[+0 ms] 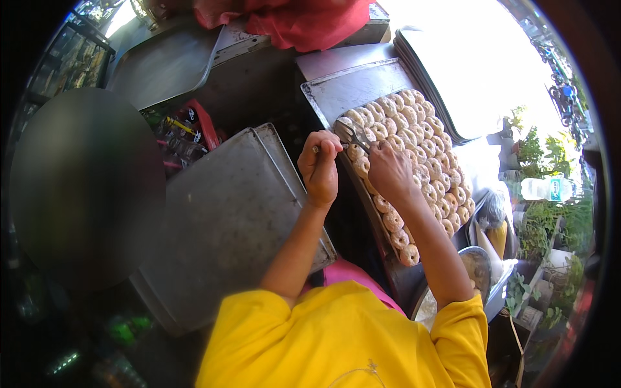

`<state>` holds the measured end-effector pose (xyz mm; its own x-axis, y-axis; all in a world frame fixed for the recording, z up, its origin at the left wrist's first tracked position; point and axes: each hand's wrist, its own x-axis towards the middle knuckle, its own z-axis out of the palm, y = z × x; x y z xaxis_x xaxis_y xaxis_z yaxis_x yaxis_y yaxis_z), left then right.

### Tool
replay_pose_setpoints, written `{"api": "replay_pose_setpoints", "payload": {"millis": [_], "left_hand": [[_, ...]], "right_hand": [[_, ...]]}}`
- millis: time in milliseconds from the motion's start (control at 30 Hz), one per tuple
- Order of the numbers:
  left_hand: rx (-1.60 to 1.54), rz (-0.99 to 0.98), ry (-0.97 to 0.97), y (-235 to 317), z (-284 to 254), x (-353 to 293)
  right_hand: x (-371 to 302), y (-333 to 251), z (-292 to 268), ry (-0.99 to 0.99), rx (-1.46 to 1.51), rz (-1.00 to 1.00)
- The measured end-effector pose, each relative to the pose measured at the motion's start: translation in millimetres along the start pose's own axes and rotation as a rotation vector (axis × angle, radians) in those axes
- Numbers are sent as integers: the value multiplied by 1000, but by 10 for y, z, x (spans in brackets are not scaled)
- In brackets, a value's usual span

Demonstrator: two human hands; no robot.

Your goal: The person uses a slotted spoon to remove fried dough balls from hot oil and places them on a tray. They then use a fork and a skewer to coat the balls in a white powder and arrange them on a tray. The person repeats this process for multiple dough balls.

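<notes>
We note the left hand (320, 169) clenched on tongs (351, 134), the right hand (388, 169) pinching a doughnut (358, 155); rings crowd the tray (336, 87), so neighbours may get crushed.

Tray (336, 90) under the doughnuts (414, 155): dull grey metal, scuffed and matt. Doughnuts: pale, rough, sugar-dusted crust. Tongs (352, 134) in the left hand (320, 168): bright, glossy metal. Empty trays (226, 220) alongside: same matt grey metal, smudged. Sleeves (343, 343): yellow cloth, smooth. Red cloth (291, 19) above: soft, creased.
</notes>
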<state>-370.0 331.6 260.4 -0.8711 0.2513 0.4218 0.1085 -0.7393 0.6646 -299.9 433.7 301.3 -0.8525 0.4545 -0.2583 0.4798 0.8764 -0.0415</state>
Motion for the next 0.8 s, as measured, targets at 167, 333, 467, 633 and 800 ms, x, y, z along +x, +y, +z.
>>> {"api": "replay_pose_setpoints", "payload": {"millis": [167,333,467,633,800], "left_hand": [[12,12,-38,10,-17,-26],[20,30,-37,-16,-8,-48],[54,56,-93,-29,17,-59],[53,66,-182,9,97,19],[93,224,-243,263,330,287]], "right_hand": [[-11,-71,-91,-103,-123,-29],[15,-165,-157,-82,-141,-101],[-69,-79,-219,-94,-91,-81],[-566,281,-325,-15,202,106],[-1885,1031,-282,323,374,375]]}}
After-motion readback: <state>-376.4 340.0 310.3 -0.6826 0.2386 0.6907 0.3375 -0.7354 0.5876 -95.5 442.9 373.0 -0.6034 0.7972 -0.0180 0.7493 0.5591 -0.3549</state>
